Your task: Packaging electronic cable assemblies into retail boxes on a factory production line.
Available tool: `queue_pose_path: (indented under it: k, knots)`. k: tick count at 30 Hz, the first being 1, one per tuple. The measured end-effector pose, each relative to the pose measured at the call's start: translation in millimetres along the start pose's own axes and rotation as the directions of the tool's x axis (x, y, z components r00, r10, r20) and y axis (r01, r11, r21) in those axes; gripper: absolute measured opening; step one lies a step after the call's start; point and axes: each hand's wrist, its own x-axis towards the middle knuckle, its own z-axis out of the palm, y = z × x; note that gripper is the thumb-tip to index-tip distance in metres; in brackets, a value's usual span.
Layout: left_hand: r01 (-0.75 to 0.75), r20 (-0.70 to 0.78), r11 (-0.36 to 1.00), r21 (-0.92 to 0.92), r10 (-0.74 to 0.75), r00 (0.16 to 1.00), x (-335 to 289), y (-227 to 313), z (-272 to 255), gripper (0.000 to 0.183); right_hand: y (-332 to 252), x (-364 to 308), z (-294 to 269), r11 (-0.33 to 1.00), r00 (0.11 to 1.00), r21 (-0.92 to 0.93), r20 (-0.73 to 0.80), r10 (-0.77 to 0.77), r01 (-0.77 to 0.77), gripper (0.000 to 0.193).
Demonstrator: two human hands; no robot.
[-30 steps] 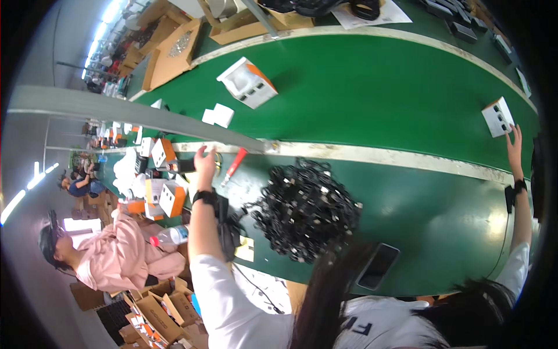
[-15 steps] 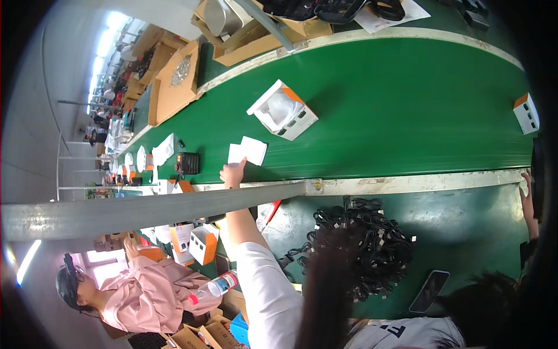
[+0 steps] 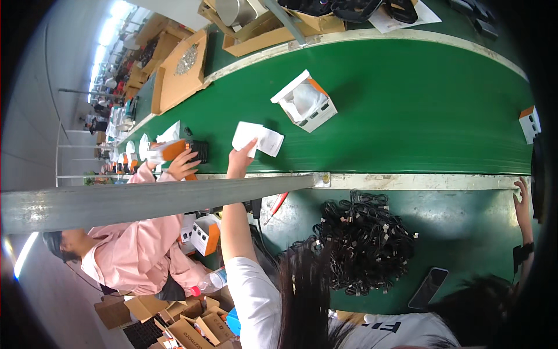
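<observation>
My left hand [image 3: 241,158] reaches over the green conveyor belt, its fingers closed on white paper leaflets [image 3: 268,141]. The leaflets overlap and fan apart slightly. Beyond them, to the right, an opened white and orange box [image 3: 314,110] stands on the belt with white wrapping showing in its mouth. Far off at the right edge, my right hand [image 3: 521,199] is beside the metal rail with its fingers apart and nothing visible in them. A dark band circles that wrist.
A metal bar [image 3: 145,206] crosses in front. A heap of black cables [image 3: 369,244] and a phone [image 3: 429,288] lie on the green table. At left, a person in pink [image 3: 136,250] holds an orange and white box [image 3: 168,151]. Another box [image 3: 529,124] stands far right.
My left hand has lifted the leaflets and shifted slightly up and right. The person in pink has brought an orange and white box to the belt. The view has shifted a little.
</observation>
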Motion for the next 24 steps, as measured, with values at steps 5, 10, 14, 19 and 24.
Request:
queue_pose_path:
  k: [5,10,14,19,24]
  knots:
    - [-0.126,-0.069,0.666,0.735,0.259,0.963,15.0,-30.9,-12.2,0.074,0.7,7.7,12.8,0.999,0.998,0.042,0.056,0.0,-0.003,0.04]
    - [-0.075,-0.174,0.499,0.863,0.435,0.883,11.5,-29.5,4.8,0.092,-3.7,-4.7,12.1,0.998,1.0,0.06,0.027,0.009,-0.011,0.036]
    - [-0.232,0.071,0.532,0.815,0.307,0.949,24.7,-15.1,8.2,0.094,6.1,-9.0,21.1,0.995,0.998,0.083,0.019,0.056,-0.058,0.038]
    - [-0.186,0.067,0.636,0.749,0.207,0.976,35.3,-14.4,15.1,0.086,-26.4,-10.2,29.4,0.991,0.993,0.098,0.077,0.089,-0.096,0.039]
    - [-0.159,-0.006,0.381,0.911,0.398,0.918,37.7,-24.9,22.2,0.092,-36.6,-11.4,27.8,0.988,0.997,0.141,0.065,0.051,-0.06,0.039]
